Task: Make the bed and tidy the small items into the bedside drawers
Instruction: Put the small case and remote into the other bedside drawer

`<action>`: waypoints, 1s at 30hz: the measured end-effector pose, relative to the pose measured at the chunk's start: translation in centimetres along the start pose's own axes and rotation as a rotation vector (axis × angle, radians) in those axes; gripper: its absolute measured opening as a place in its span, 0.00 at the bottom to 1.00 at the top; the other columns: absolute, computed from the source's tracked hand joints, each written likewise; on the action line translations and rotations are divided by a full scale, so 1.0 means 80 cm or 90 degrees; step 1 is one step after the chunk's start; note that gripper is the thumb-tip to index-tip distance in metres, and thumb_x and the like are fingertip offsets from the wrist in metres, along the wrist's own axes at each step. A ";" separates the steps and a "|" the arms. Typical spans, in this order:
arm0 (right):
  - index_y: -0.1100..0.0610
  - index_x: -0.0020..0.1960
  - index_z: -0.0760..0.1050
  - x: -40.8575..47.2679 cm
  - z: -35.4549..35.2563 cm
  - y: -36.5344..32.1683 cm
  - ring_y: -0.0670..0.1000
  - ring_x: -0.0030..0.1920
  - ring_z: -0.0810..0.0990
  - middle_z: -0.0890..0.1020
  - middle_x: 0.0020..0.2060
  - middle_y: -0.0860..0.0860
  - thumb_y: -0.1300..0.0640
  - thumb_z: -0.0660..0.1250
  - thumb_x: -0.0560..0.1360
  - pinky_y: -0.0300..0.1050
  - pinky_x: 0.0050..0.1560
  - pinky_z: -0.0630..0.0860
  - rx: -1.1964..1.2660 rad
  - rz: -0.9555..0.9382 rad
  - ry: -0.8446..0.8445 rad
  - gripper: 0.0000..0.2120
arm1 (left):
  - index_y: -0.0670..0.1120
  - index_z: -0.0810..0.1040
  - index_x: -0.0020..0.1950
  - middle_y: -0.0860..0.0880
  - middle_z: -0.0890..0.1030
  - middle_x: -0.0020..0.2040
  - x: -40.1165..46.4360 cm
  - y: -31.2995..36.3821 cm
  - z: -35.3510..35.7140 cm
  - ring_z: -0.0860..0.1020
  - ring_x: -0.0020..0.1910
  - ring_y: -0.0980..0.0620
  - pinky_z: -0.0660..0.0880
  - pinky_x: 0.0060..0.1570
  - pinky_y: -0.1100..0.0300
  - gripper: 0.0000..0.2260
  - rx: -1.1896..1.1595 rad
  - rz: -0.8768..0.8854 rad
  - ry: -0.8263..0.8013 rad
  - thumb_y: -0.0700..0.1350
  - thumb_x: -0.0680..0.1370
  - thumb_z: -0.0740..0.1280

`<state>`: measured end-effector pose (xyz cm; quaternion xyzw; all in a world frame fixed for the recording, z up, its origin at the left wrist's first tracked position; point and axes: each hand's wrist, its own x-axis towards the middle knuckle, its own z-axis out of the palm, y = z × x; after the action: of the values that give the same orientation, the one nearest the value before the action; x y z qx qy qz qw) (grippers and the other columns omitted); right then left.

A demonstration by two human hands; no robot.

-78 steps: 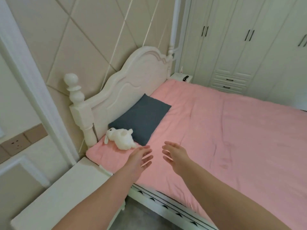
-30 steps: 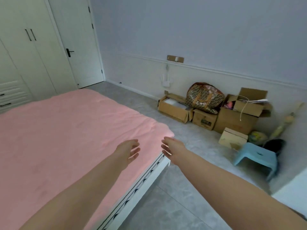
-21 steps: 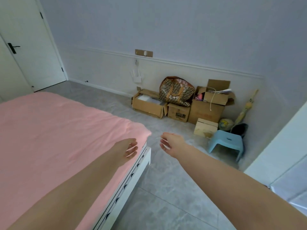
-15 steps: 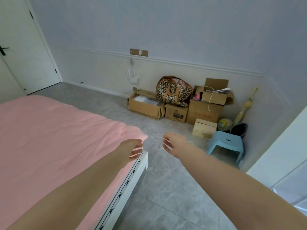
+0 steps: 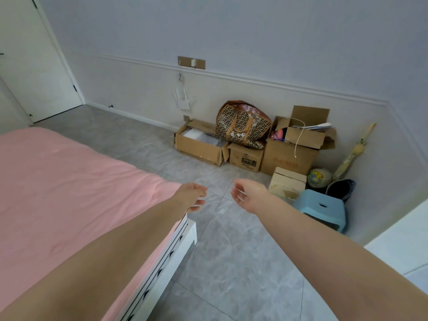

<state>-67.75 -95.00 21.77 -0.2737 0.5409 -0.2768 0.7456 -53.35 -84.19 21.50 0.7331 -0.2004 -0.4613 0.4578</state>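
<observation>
The bed's pink cover (image 5: 69, 186) lies flat and fills the left of the head view, over a white frame (image 5: 183, 239) with a dark triangle trim. My left hand (image 5: 191, 196) hovers above the foot corner of the bed with relaxed fingers, holding nothing. My right hand (image 5: 246, 193) is stretched out over the grey floor beside it, fingers loosely curled and empty. No pillow, toy or bedside drawer shows in this view.
Several cardboard boxes (image 5: 201, 144) and a patterned bag (image 5: 243, 126) stand against the far wall. A blue plastic stool (image 5: 324, 210) sits at the right, with a small box (image 5: 287, 184), a ball (image 5: 319, 177) and an umbrella (image 5: 354, 151). A white door (image 5: 30, 66) is far left.
The view has swung from the headboard, pillow and plush toy to the foot of the bed. Both hands stayed outstretched and empty, now past the bed's foot corner.
</observation>
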 end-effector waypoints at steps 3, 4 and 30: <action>0.62 0.53 0.78 0.023 -0.003 -0.012 0.52 0.44 0.80 0.82 0.46 0.58 0.66 0.73 0.72 0.44 0.39 0.81 -0.012 0.012 0.003 0.11 | 0.45 0.79 0.52 0.47 0.80 0.52 0.034 0.006 0.003 0.79 0.48 0.48 0.74 0.52 0.56 0.07 0.002 -0.027 0.019 0.37 0.78 0.64; 0.62 0.52 0.78 0.036 -0.003 -0.018 0.52 0.44 0.80 0.82 0.46 0.58 0.66 0.73 0.72 0.44 0.39 0.82 -0.012 0.018 0.004 0.10 | 0.46 0.79 0.51 0.47 0.81 0.52 0.052 0.010 0.006 0.79 0.48 0.48 0.74 0.52 0.56 0.06 0.006 -0.030 0.019 0.38 0.78 0.64; 0.57 0.48 0.80 0.342 0.057 -0.218 0.49 0.39 0.81 0.82 0.39 0.51 0.56 0.72 0.74 0.44 0.37 0.76 -0.008 0.003 0.117 0.06 | 0.42 0.76 0.59 0.43 0.76 0.54 0.425 0.185 0.062 0.74 0.48 0.47 0.72 0.52 0.55 0.11 -0.001 -0.081 -0.069 0.38 0.81 0.56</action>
<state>-58.23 -126.05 17.36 -0.2505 0.6097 -0.2954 0.6915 -38.94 -118.38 16.65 0.7179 -0.1776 -0.5283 0.4171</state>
